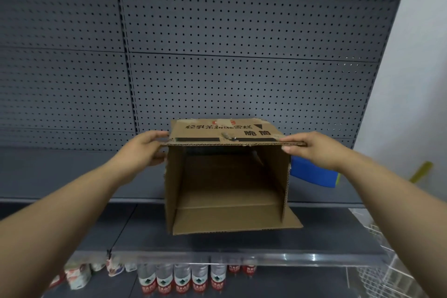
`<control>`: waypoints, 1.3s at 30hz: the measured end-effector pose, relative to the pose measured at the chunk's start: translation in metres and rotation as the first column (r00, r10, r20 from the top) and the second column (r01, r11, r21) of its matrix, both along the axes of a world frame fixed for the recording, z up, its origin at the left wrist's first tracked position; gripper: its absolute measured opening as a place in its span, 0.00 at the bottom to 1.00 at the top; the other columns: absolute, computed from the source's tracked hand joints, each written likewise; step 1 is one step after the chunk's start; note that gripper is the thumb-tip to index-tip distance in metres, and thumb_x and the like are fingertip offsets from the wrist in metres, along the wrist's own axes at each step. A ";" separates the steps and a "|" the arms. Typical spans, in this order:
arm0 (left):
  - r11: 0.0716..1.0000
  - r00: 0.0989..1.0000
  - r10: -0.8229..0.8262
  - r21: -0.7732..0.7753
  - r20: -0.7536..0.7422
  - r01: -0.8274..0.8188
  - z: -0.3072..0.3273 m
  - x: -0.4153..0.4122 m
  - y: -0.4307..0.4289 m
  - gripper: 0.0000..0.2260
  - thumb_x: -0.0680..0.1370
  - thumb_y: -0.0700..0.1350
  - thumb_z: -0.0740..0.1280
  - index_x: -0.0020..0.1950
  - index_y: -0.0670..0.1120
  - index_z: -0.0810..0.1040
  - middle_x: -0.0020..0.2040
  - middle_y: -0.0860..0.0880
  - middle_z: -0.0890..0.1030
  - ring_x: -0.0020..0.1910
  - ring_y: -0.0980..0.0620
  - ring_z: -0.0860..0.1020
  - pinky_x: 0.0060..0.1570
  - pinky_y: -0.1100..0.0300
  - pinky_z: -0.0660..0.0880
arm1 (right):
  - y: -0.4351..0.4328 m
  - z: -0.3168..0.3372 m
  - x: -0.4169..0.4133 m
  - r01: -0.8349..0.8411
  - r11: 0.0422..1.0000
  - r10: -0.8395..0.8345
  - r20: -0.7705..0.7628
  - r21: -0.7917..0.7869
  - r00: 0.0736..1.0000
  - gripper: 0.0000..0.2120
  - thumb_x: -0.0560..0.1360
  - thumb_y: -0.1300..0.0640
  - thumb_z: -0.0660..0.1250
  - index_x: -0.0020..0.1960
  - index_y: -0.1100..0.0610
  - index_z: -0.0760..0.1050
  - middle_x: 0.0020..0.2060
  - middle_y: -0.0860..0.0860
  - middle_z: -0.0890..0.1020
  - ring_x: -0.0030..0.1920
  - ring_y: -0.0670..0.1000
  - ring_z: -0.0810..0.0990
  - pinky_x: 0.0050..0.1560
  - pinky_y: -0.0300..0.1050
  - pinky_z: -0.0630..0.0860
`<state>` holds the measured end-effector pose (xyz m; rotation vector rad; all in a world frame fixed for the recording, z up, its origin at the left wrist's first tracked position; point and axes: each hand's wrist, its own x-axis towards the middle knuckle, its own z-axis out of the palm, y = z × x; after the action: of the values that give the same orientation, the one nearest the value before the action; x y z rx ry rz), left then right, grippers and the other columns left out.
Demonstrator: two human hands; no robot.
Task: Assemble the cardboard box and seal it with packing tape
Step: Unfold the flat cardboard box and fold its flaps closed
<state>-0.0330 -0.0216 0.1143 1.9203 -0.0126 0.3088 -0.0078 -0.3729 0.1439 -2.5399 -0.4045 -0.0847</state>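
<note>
The cardboard box (227,176) was held on its side above the grey shelf (72,176), open mouth toward the camera, bottom flap hanging out. Its top flap was pinched at the left corner by the left hand (142,147) and at the right corner by the right hand (312,147). A blue object (312,174) was seen behind it.

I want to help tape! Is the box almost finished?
Not yet. The cardboard box is opened into shape, lying on its side on the shelf. The left hand and right hand grip its top flap. The near flaps are still open, with no fresh tape visible.
</note>
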 end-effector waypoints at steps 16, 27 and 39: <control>0.596 0.951 -0.210 0.801 0.227 -0.059 -0.022 0.023 0.009 0.27 0.79 0.40 0.57 0.71 0.66 0.56 0.76 0.53 0.48 0.69 0.52 0.64 0.59 0.61 0.70 | 0.016 -0.007 0.049 0.219 0.758 -0.378 0.139 0.614 0.915 0.21 0.78 0.48 0.63 0.63 0.59 0.64 0.52 0.52 0.75 0.50 0.51 0.74 0.46 0.46 0.68; 0.599 0.953 -0.285 0.796 0.104 0.092 -0.015 0.041 0.021 0.36 0.75 0.39 0.63 0.69 0.72 0.49 0.66 0.58 0.64 0.37 0.50 0.75 0.36 0.70 0.70 | 0.000 -0.035 0.042 0.090 0.849 -0.342 0.412 0.521 0.845 0.10 0.73 0.62 0.70 0.49 0.56 0.70 0.50 0.51 0.72 0.41 0.42 0.75 0.50 0.44 0.76; 0.618 0.953 -0.255 0.785 0.164 0.031 -0.011 0.044 0.026 0.34 0.74 0.52 0.68 0.69 0.69 0.47 0.70 0.54 0.65 0.62 0.62 0.63 0.63 0.62 0.64 | -0.022 -0.032 0.035 -0.087 0.996 0.083 0.254 0.003 0.964 0.34 0.62 0.40 0.71 0.66 0.35 0.62 0.64 0.39 0.64 0.64 0.40 0.64 0.65 0.41 0.66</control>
<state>0.0111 0.0048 0.1032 2.7137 -0.5721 0.5026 0.0272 -0.3952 0.1117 -2.5006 -0.6095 -0.3816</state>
